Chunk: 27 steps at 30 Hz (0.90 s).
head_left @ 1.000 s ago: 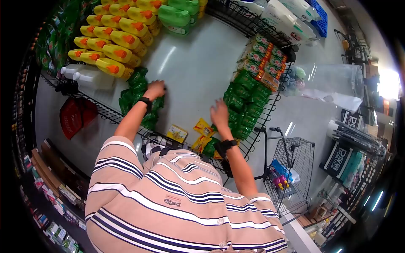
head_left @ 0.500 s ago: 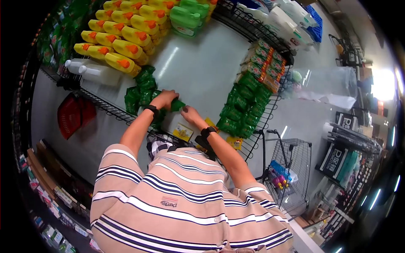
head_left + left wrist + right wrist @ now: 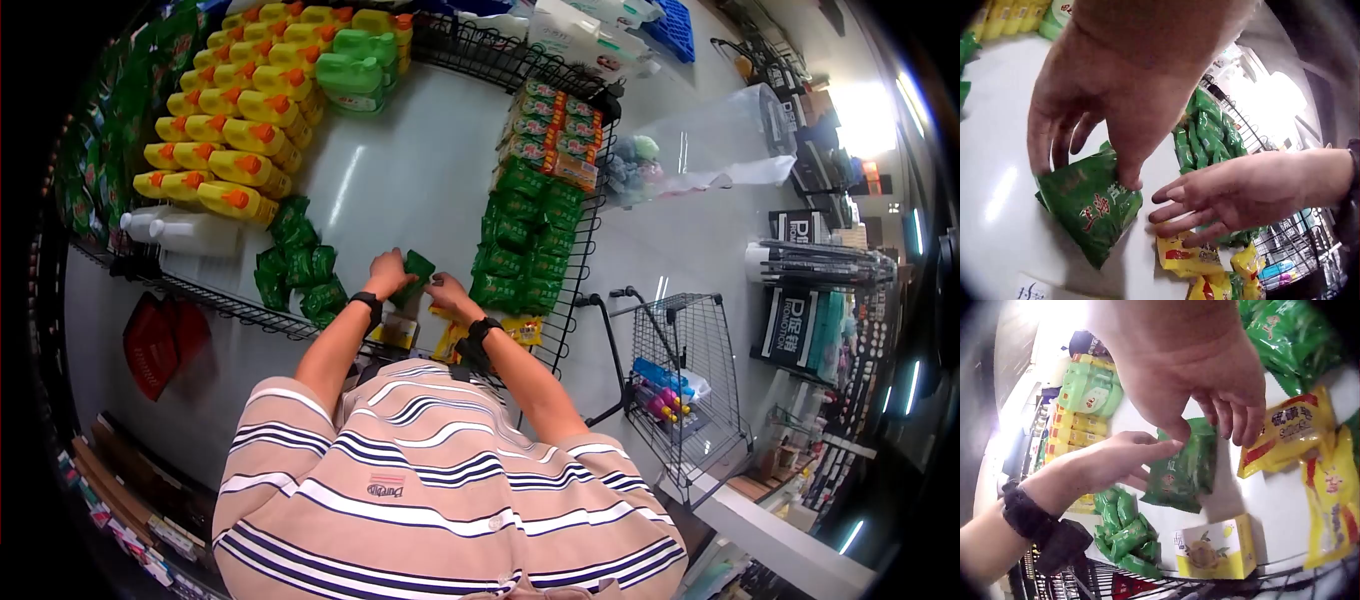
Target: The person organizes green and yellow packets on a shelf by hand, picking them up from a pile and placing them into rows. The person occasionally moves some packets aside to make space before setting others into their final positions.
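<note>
Over the white shelf (image 3: 420,170), left hand (image 3: 1094,94) pinches a green packet (image 3: 1091,209); right hand (image 3: 1235,194) beside it, fingers (image 3: 1175,214) spread.

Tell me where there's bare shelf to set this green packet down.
The widest bare patch of white shelf runs between the yellow bottles and the stacked green packets. The front edge by the yellow packets and box is crowded.

both arms reach forward, elbows bent, wrists close together. the left hand (image 3: 388,272) points down, thumb and fingertips (image 3: 1040,157) closed in a pinch. the right hand (image 3: 450,295) lies loose and flat, fingers (image 3: 1169,195) straight, tips just beside the left thumb.
</note>
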{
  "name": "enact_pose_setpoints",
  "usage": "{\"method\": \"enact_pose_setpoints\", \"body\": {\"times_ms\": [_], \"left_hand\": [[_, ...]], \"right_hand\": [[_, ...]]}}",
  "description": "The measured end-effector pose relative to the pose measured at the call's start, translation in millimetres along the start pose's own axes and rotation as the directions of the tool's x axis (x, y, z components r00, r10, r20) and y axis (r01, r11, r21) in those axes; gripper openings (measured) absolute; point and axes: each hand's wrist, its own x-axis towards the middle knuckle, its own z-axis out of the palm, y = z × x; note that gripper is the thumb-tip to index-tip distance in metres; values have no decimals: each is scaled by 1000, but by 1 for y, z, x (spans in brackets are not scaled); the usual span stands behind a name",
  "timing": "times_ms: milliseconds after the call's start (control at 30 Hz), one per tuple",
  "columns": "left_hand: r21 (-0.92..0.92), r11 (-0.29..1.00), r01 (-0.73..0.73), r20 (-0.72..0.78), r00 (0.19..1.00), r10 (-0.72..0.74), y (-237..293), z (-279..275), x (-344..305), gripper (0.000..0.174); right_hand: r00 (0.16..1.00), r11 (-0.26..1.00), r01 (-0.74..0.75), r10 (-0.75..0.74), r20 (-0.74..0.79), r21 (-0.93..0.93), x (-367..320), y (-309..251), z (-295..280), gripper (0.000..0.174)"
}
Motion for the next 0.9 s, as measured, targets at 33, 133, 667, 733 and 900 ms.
{"method": "enact_pose_setpoints", "body": {"times_ms": [33, 133, 667, 733, 900], "left_hand": [[10, 998, 69, -6, 998, -68, -1, 4, -2, 57], [38, 998, 47, 147, 988, -52, -8, 10, -11, 57], [-462, 769, -441, -103, 889, 447, 95, -75, 64, 51], [-465, 719, -516, -196, 852, 485, 129, -77, 82, 47], [-319, 864, -388, -370, 891, 263, 178, -41, 129, 42]], "right_hand": [[1000, 998, 7, -8, 10, 61, 3, 2, 2, 58], [989, 979, 119, -131, -69, -163, 1, -3, 7, 55], [684, 927, 369, -316, -658, -62, -20, -62, -81, 57], [679, 954, 291, -255, -689, -67, -27, -75, -112, 60], [673, 971, 44, -203, -711, -236, -8, -56, -154, 66]]}}
